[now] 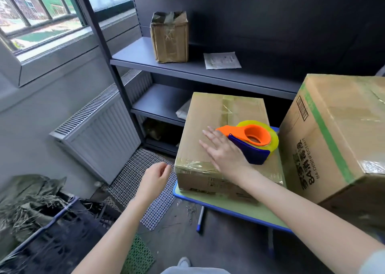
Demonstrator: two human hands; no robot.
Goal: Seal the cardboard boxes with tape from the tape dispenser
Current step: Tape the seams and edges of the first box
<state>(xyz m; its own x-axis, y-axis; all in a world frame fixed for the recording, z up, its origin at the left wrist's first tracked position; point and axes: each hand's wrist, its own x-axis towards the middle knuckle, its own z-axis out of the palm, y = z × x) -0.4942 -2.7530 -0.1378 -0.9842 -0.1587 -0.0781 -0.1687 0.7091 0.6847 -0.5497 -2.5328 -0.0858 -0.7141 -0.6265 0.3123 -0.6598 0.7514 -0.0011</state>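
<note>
At far left a window (pixel 37 13) sits above a grey radiator (pixel 100 134), and below them a heap of dark netting and straw (pixel 35 207) lies on the floor. A sheet of wire mesh (pixel 143 182) lies on the floor between the radiator and the surface.

The left hand (pixel 155 180) hangs over this mesh, just left of the near-left corner of the box. Its grip is slack: the fingers curl loosely and hold nothing.

Behind it stands a dark shelf unit (pixel 187 67). A small box (pixel 169 38) stands upright on its upper shelf, with a paper sheet (pixel 221 60) lying flat to its right.

The box (pixel 220 115) rests on the green, blue-rimmed surface (pixel 208 198). Its flaps are closed, with clear tape along the top seam and over the near-left edge.

The right hand (pixel 224 150) lies flat on the box top, grip wide, fingers straight and spread, palm down.

The tape dispenser (pixel 250 142), orange and blue with a yellow roll, lies on its side on the box top, at the right hand's thumb side. Whether hand and dispenser touch cannot be told.

At far right a large box (pixel 333 138) with a green stripe and printed text stands tilted, just beside the first box.
</note>
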